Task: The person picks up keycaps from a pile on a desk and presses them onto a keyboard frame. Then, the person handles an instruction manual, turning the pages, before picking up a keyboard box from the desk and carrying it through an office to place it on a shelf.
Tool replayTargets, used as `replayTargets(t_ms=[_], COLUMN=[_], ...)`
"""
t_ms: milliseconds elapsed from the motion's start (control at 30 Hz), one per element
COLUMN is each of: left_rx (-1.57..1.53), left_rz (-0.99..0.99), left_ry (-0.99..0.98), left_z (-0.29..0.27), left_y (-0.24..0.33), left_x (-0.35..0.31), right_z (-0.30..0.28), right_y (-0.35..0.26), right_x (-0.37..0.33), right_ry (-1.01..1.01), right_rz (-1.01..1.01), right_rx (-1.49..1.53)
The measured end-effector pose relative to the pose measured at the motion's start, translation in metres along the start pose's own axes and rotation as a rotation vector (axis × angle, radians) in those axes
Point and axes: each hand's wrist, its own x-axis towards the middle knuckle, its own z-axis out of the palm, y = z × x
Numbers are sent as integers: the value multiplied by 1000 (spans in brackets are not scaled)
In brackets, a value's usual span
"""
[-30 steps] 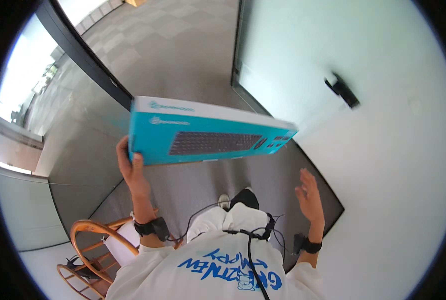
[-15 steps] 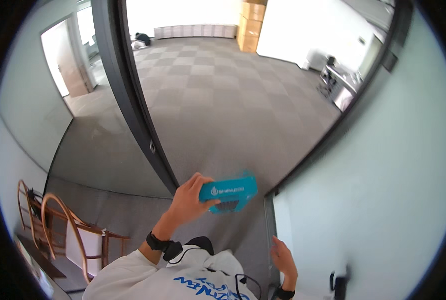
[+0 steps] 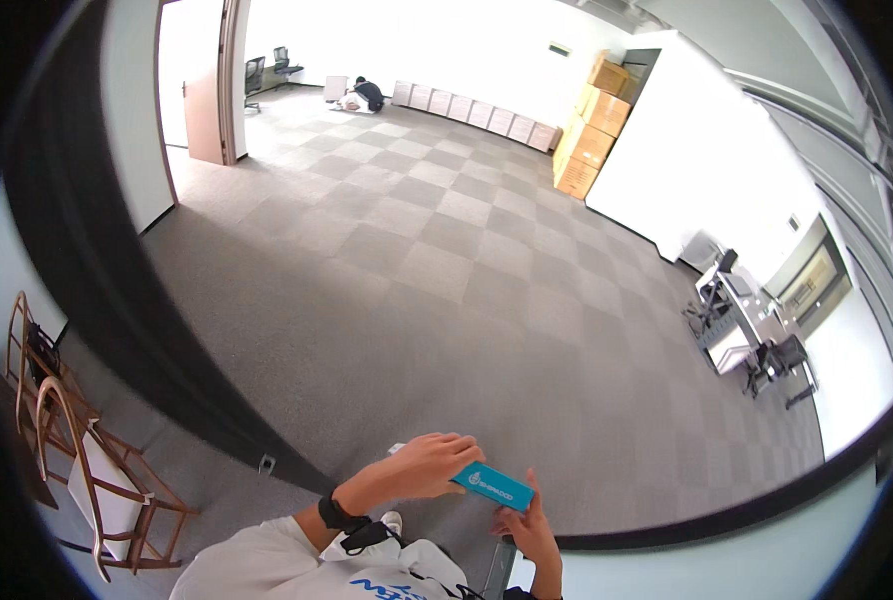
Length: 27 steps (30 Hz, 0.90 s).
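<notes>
Item: one teal, oblong cardboard box (image 3: 494, 486) with white print, held in mid-air low in the view, just inside the dark doorway frame (image 3: 117, 270). Its narrow end face shows; its length is mostly hidden.

Left hand (image 3: 435, 466): closed on the box, fingers lapped over its left upper edge. Black strap (image 3: 339, 512) at the wrist.

Right hand (image 3: 530, 527): at the box's right edge, one finger upright along it, others bent near the lower corner. Whether it grips or only steadies cannot be told. The two-ended hold presumably keeps a long carton level.

Floor: grey chequered carpet (image 3: 417, 330). At its far edge, a row of low pale cabinets (image 3: 472, 113), seemingly lined against the wall to leave the middle open; next to these, stacked brown cartons (image 3: 595, 145), probably tiered to save floor. Near its right edge, a black office chair (image 3: 787, 355) beside a desk. Near its left lower corner, a bentwood chair with pale seat (image 3: 107, 490).
</notes>
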Motion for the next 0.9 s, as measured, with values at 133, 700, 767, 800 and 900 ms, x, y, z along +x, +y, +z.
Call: replayTargets(t_ms=[133,700,767,800,900], left_rx=[87,182,105,-55,-244], left_rz=[69,-722,-829,-846,-915], left_ry=[-106,34,73,149,339], left_z=[-35,-243,-259,-262,-289], left_y=[-78,-410,-440,-463,-518], left_x=[87,163,143,129,97], right_z=[-23,107,149,173,233], right_y=[10,-182,-216,-232,-269], right_x=[104,672,726,750,813], right_ry=[-122,-510,-787,-792,-825], right_rz=[49,-14,44,45,-197], right_rx=[344,215,701,694,278])
